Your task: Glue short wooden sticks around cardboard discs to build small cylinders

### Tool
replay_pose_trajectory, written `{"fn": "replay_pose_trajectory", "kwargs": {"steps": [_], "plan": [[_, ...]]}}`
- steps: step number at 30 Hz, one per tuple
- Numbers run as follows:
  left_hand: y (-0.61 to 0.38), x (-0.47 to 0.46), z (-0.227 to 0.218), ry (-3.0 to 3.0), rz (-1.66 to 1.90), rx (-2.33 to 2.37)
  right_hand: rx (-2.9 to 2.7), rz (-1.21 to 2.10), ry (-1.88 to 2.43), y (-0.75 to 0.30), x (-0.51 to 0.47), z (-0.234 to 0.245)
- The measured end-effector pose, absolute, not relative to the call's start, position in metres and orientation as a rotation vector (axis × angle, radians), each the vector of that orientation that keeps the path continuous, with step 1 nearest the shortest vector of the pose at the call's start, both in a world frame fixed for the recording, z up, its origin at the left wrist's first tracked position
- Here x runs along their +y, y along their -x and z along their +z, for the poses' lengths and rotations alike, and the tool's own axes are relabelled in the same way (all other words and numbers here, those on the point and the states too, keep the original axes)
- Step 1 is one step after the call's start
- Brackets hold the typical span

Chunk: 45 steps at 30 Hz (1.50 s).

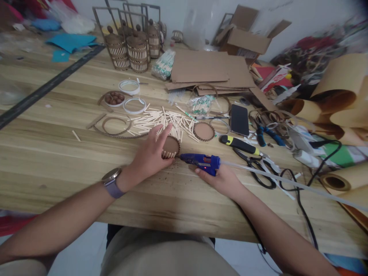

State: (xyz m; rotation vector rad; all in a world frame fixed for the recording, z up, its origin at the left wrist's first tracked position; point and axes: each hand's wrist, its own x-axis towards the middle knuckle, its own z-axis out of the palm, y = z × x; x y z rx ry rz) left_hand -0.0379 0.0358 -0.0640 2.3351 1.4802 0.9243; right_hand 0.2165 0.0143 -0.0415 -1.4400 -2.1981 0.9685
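My left hand (148, 155) is around a small round cardboard base (171, 145) on the table, thumb along its near side and forefinger raised. A braided brown edge runs round this base, and a few short pale sticks (169, 155) stand along its near rim. In my right hand (225, 181) is a blue hot glue gun (199, 160) with a red light on. Its nozzle points left and meets the right side of the base's rim. A long clear glue stick (258, 171) sticks out of its back. Loose wooden sticks (155, 119) lie scattered just beyond my left hand.
Another round base (204, 131) lies beyond the glue gun. To the right are a phone (239, 119), a utility knife (240, 145), scissors (260, 172), pliers (268, 135) and a black cable (300, 203). Lantern-like stick containers (138, 53) and cardboard sheets (201, 67) stand behind.
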Motion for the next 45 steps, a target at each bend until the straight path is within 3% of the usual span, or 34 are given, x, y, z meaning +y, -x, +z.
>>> {"fn": "replay_pose_trajectory", "kwargs": {"steps": [30, 33, 37, 41, 45], "plan": [[0.037, 0.035, -0.064, -2.327, 0.888, 1.507, -2.085, 0.966, 1.494, -0.213, 0.013, -0.042], [0.035, 0.034, -0.064, -2.340, 0.894, 1.502, -1.791, 1.134, 1.568, -0.216, 0.018, -0.041], [0.035, 0.034, -0.064, -2.352, 0.912, 1.479, -1.453, 1.595, 1.449, -0.230, 0.025, -0.032], [0.038, 0.035, -0.064, -2.342, 0.917, 1.446, -1.531, 1.935, 1.426, -0.244, 0.030, -0.015], [0.041, 0.037, -0.064, -2.334, 0.918, 1.419, -1.847, 1.946, 1.538, -0.250, 0.033, -0.007]]}}
